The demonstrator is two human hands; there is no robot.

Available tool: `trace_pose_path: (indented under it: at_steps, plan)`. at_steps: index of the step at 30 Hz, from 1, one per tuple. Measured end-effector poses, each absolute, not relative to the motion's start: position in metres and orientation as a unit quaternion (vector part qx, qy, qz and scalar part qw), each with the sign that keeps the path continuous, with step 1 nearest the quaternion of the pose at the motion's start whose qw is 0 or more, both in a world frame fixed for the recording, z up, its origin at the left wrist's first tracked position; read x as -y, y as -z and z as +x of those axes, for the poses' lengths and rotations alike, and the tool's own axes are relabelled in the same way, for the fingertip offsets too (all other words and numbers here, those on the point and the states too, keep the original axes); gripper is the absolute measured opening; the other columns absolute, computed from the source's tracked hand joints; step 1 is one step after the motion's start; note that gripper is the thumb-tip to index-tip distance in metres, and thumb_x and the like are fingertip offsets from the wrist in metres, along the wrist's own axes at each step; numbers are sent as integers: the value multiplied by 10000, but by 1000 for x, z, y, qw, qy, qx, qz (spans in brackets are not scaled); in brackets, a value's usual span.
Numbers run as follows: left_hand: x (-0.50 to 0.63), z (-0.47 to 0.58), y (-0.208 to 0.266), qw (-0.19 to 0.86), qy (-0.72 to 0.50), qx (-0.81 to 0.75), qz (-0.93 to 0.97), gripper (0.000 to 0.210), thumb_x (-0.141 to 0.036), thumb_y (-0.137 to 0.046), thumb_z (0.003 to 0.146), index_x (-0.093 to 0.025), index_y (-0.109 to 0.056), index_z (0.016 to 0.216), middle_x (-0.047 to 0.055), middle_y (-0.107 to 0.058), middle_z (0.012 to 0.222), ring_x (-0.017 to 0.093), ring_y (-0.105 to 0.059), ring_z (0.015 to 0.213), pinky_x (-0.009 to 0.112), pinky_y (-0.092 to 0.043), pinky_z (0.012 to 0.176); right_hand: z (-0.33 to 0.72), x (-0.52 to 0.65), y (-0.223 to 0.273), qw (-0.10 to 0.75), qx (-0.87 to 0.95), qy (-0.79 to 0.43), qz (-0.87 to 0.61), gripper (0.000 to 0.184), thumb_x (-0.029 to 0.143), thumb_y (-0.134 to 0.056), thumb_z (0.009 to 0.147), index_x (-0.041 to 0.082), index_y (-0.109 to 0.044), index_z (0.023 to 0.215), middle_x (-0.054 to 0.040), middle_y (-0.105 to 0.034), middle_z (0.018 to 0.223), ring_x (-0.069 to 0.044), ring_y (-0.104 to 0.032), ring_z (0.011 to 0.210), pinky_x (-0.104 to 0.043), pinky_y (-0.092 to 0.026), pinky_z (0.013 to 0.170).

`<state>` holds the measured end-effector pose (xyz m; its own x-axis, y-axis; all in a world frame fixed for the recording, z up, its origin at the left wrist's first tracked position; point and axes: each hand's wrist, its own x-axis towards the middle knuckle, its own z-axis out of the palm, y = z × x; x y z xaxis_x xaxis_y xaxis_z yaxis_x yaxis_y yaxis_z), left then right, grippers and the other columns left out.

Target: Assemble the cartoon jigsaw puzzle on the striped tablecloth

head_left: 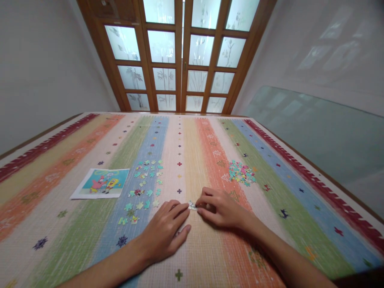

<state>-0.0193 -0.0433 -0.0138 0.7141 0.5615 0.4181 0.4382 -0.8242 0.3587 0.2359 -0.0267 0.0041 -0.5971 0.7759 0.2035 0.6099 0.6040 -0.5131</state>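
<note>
In the middle of the striped cloth lies a small light-coloured puzzle piece [192, 205], perhaps more than one joined; my fingers partly cover it. My left hand [170, 227] rests flat with fingers stretched out, its fingertips touching the left edge and its thumb apart. From the other side my right hand [221, 207] has its fingers curled, index finger and thumb closing on the right edge. Left of my hands, loose puzzle pieces [147, 193] are spread out singly. A denser heap of puzzle pieces [241, 173] sits beyond my right hand.
A printed cartoon picture [103, 184] lies flat on the left. The striped tablecloth [192, 160] covers the wide table. Wooden doors with glass panes [181, 60] stand behind the far edge, and a pale glass panel [315, 136] is on the right.
</note>
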Motion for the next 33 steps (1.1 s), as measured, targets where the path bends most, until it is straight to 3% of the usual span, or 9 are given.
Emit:
trace_pose_path:
  at_steps: [11, 15, 19, 27, 33]
  plan:
    - [38, -23, 8, 110, -270, -258, 921, 303, -179, -548, 990, -184, -622, 1284, 102, -708, 1263, 266, -599, 1092, 465, -549, 949, 234, 31, -9, 151, 902, -154, -374, 204, 229, -530, 999, 199, -730, 1027, -60, -633, 932, -150, -563, 744, -292, -375, 662]
    - [15, -41, -7, 30, -293, -251, 922, 254, -92, -507, 931, -179, -678, 1098, 99, -728, 1100, 258, -590, 1015, 438, -537, 898, 234, 31, -8, 136, 907, -143, -371, 201, 232, -520, 1005, 192, -717, 1014, -65, -638, 934, -158, -571, 758, -301, -366, 662]
    - [-25, -80, -31, -62, -269, -258, 926, 157, -119, -528, 860, -185, -669, 880, 104, -696, 946, 268, -564, 915, 437, -508, 837, 235, 30, -7, 128, 912, -132, -367, 197, 225, -509, 1010, 188, -703, 1004, -63, -640, 933, -153, -562, 744, -302, -346, 647]
    - [-59, -129, -47, 51, -72, -332, 939, 100, -246, -588, 771, -198, -636, 697, 60, -617, 779, 244, -543, 810, 380, -444, 779, 236, 31, -5, 143, 916, -115, -356, 204, 206, -493, 1015, 195, -697, 1005, -59, -635, 897, -148, -529, 702, -301, -318, 621]
    - [-59, -128, -44, 118, -52, -361, 924, 168, -301, -599, 811, -199, -634, 683, 40, -632, 728, 219, -562, 783, 335, -414, 748, 235, 31, -1, 149, 919, -107, -349, 218, 192, -472, 1020, 190, -689, 1003, -60, -631, 892, -147, -524, 703, -301, -315, 618]
